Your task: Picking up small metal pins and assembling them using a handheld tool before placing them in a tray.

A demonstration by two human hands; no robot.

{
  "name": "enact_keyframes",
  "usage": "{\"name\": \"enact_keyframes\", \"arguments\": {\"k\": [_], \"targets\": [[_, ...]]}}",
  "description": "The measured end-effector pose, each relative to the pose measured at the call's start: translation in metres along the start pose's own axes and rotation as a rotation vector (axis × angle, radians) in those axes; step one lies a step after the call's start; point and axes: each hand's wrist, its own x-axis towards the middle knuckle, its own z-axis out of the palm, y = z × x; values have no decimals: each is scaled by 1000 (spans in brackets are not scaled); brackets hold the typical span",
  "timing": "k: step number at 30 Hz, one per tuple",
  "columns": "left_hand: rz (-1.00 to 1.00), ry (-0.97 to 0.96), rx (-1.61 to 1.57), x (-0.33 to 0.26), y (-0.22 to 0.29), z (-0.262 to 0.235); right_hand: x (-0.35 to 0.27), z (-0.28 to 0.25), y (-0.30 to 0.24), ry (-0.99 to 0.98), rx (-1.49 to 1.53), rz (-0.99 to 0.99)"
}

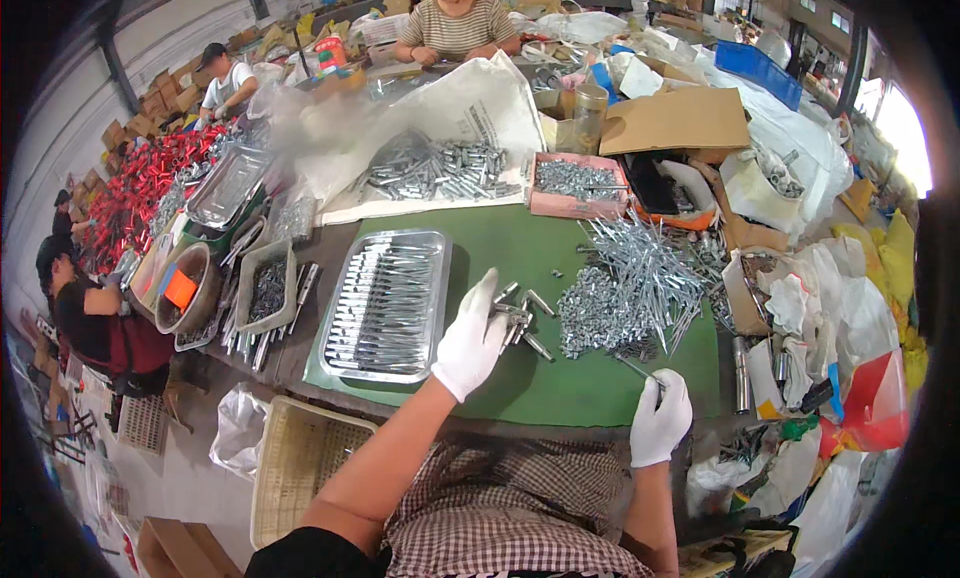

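Observation:
My left hand point(472, 340), in a white glove, is over the green mat beside the metal tray, its fingers stretched out and apart. Right against its fingers is a small cluster of short metal sleeves point(540, 303); how the fingers touch them is partly hidden. Near the front edge of the mat, my white-gloved right hand point(661, 418) pinches a thin metal rod point(634, 367) between thumb and fingers. The rod points toward a heap of small metal nuts point(600, 313). Long thin bolts point(655, 273) lie spread over and behind that heap. Finished-looking metal pieces fill the tray point(447, 268) in rows.
A pink box point(533, 200) of small parts stands behind the mat, next to a white sack point(345, 203) bearing loose sleeves. Tubs, including a grey one point(291, 296), crowd the left. A yellowish crate point(275, 458) stands below the table edge. Other people work farther off.

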Motion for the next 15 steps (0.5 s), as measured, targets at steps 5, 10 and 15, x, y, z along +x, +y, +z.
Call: {"name": "enact_keyframes", "arguments": {"k": [5, 10, 15], "targets": [[89, 80, 464, -14, 7, 13, -1, 1, 0, 2, 14, 24], [8, 97, 188, 2, 17, 21, 0, 1, 3, -2, 7, 60], [-24, 63, 947, 73, 16, 4, 2, 2, -2, 3, -16, 53]]}}
